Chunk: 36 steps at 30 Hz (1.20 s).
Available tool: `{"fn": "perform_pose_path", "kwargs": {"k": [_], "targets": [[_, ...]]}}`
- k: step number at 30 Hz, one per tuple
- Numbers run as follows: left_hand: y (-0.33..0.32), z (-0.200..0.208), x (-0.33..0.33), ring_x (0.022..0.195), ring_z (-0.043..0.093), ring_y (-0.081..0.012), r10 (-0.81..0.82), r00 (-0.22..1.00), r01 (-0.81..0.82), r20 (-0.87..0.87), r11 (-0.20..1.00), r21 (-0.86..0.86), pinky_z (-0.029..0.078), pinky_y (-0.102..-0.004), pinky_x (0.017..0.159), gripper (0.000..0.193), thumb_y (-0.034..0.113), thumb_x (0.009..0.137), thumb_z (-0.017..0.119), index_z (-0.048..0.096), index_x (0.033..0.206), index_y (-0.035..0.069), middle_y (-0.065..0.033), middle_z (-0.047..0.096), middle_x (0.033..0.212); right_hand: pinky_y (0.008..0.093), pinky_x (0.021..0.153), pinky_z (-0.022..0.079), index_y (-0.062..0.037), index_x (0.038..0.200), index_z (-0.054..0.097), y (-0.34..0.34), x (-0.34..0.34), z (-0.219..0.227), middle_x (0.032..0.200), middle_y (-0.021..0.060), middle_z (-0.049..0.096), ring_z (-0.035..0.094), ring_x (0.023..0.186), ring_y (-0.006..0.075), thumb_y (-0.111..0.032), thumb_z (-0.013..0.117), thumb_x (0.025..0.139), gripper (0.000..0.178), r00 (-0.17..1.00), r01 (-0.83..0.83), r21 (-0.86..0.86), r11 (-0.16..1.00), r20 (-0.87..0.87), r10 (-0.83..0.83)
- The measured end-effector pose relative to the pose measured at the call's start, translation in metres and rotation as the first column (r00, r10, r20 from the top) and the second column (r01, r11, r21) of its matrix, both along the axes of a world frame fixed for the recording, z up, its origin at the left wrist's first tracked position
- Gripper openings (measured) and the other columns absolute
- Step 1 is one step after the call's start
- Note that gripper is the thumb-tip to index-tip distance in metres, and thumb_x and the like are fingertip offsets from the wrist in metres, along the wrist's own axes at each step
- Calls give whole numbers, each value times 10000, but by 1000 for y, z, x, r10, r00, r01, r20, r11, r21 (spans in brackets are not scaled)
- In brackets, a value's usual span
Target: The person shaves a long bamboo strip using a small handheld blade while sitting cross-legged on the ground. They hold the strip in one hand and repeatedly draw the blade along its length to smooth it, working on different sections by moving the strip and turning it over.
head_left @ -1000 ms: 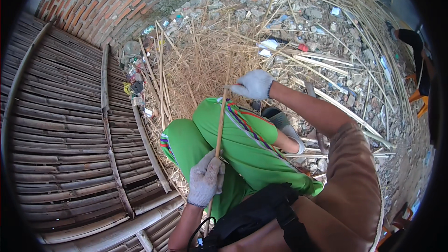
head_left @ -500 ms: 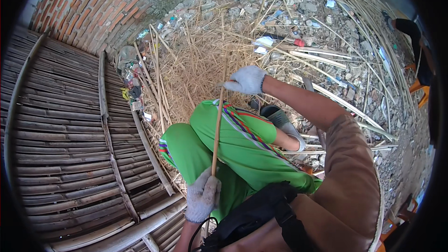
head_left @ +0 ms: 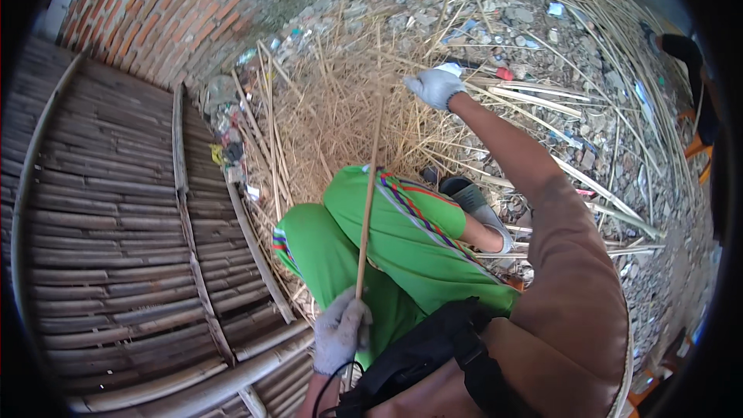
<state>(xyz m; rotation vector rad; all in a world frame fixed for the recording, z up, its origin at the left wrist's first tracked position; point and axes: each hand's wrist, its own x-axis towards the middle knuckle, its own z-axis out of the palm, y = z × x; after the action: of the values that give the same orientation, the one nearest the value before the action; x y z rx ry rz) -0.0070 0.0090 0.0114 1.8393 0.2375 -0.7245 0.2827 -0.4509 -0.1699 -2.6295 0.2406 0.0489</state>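
My left hand (head_left: pixel 338 334), in a whitish work glove, is closed round the near end of a long thin bamboo strip (head_left: pixel 369 213). The strip runs up past my green-clad knees toward a pile of straw-coloured shavings (head_left: pixel 321 120). My right hand (head_left: pixel 438 90), also gloved, is held out far ahead, beside the strip's far part and to its right. Its fingers are curled closed. A faint blur lies between its thumb side and the strip, so I cannot make out what it holds.
A slatted bamboo platform (head_left: pixel 124 217) fills the left side. Behind it rises a brick wall (head_left: pixel 155 11). Split bamboo pieces (head_left: pixel 542 97) and rubble with litter lie at the right. A grey shoe (head_left: pixel 472 200) is on my foot. Another person's dark-clothed limb (head_left: pixel 681 50) shows at the right edge.
My right hand has moved away from me along the strip and a little to the right, its arm stretching out. The left hand keeps its grip. The whole view has shifted slightly.
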Motion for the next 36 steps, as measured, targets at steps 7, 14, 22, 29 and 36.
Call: {"fn": "perform_pose_path", "kwargs": {"k": [7, 14, 22, 29, 36], "targets": [[-34, -16, 39, 532, 557, -65, 51, 999, -52, -12, 990, -132, 450, -238, 439, 513, 262, 1138, 664, 611, 1553, -35, -15, 672, 880, 568, 919, 601, -115, 1048, 835, 112, -113, 80, 1049, 247, 803, 771, 1027, 463, -753, 374, 1096, 789, 939, -342, 70, 937, -5, 343], [-39, -15, 50, 534, 546, -63, -25, 999, 26, 32, 999, -27, 438, -239, 424, 496, 254, 1132, 672, 630, 1558, 2, -5, 660, 873, 570, 749, 625, -161, 911, 842, 150, -153, 115, 888, 198, 797, 784, 845, 442, -767, 385, 1088, 780, 854, -518, -37, 855, -81, 514], [-31, -13, 38, 530, 541, -66, 12, 1000, -12, -3, 999, -53, 426, -236, 410, 470, 239, 1140, 661, 637, 1540, -6, -8, 654, 865, 560, 753, 638, -138, 889, 823, 143, -143, 101, 858, 235, 779, 783, 817, 458, -821, 350, 1072, 850, 855, -509, -15, 861, -127, 503], [-37, -19, 41, 520, 536, -74, 40, 999, -39, 4, 993, -107, 414, -244, 397, 455, 243, 1145, 654, 642, 1524, -8, -17, 653, 869, 567, 675, 611, -185, 1038, 863, 152, -145, 89, 815, 222, 756, 756, 728, 441, -786, 434, 1077, 739, 823, -568, -30, 823, -32, 567], [-38, -19, 41, 511, 535, -78, 39, 999, -37, 24, 994, -100, 421, -247, 396, 450, 246, 1148, 643, 642, 1515, -15, -21, 651, 860, 591, 755, 619, -144, 984, 843, 143, -139, 80, 895, 223, 789, 774, 837, 460, -793, 420, 1070, 779, 844, -536, 28, 844, 43, 535]]}}
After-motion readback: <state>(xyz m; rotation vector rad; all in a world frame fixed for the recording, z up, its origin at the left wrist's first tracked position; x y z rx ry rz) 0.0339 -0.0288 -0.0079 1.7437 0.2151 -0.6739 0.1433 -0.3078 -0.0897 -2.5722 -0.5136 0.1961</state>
